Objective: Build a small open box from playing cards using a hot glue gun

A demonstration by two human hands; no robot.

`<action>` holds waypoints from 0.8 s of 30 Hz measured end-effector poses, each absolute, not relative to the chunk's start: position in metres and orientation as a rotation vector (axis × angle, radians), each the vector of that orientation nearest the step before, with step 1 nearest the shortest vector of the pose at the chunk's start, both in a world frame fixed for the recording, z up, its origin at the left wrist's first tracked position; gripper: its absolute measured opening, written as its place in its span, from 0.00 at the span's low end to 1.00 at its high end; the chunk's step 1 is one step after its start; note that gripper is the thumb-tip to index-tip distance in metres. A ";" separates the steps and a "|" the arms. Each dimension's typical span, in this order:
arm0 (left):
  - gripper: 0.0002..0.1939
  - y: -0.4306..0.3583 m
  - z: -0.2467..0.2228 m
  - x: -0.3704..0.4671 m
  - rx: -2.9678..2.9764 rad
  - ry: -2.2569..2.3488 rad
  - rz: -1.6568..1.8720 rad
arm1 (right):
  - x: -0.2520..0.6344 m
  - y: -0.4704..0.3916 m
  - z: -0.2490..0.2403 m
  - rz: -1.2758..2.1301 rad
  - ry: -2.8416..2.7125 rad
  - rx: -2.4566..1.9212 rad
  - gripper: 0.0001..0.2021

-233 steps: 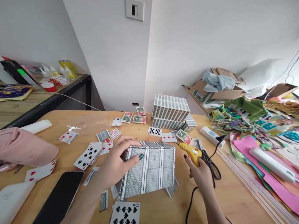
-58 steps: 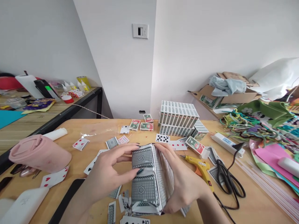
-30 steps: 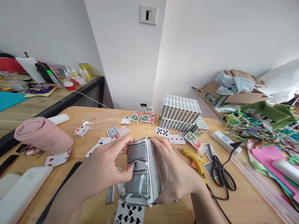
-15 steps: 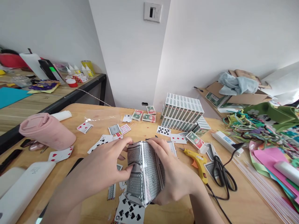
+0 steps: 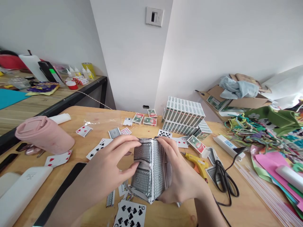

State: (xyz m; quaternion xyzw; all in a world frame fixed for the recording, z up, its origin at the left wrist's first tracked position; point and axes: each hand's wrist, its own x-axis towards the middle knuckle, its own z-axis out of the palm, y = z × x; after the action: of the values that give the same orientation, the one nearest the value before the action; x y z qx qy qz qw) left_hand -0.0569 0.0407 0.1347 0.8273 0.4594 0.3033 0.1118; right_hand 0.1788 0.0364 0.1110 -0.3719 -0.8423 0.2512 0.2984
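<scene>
Between my hands is a box-like structure built from playing cards [image 5: 142, 181], their grey patterned backs facing out. My left hand [image 5: 113, 165] grips its left side, fingers along the top edge and thumb pressed at a gap between two card panels. On the other side my right hand [image 5: 181, 176] is wrapped round the structure, fingertips on its top edge. Below it lies a nine of spades [image 5: 130, 214], face up. A yellow glue gun [image 5: 197, 162] rests just right of my right hand. The structure's underside and far side are hidden.
Stacked card boxes [image 5: 184, 110] stand against the wall. Black scissors [image 5: 221, 176], a power strip [image 5: 228, 145] and clear glue sticks [image 5: 262, 192] lie to the right. A pink tumbler [image 5: 44, 134] and a white case [image 5: 26, 184] are at the left. Loose cards [image 5: 98, 148] are scattered about.
The card structure has shifted slightly right in view and turned a little more upright, with both hands still on it. More of the nine of spades shows below.
</scene>
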 end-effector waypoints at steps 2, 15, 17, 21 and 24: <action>0.17 0.040 0.136 -0.057 2.432 1.354 0.890 | 0.178 0.034 0.113 0.638 -2.237 -0.992 0.59; 0.23 0.039 0.138 -0.055 2.434 1.359 0.881 | 0.175 0.030 0.123 0.476 -2.269 -1.012 0.54; 0.23 0.039 0.137 -0.055 2.445 1.351 0.877 | 0.175 0.028 0.123 0.464 -2.278 -1.016 0.54; 0.23 0.041 0.137 -0.057 2.476 1.348 0.851 | 0.174 0.026 0.124 0.440 -2.302 -1.017 0.53; 0.22 0.042 0.138 -0.059 2.471 1.348 0.821 | 0.172 0.026 0.124 0.442 -2.315 -1.015 0.52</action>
State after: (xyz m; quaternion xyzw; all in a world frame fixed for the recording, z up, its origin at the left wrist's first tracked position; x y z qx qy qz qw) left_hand -0.0588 0.0422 0.1382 0.8381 0.4573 0.2786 0.1045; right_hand 0.1721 0.0261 0.1243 -0.3792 -0.8652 0.1651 0.2836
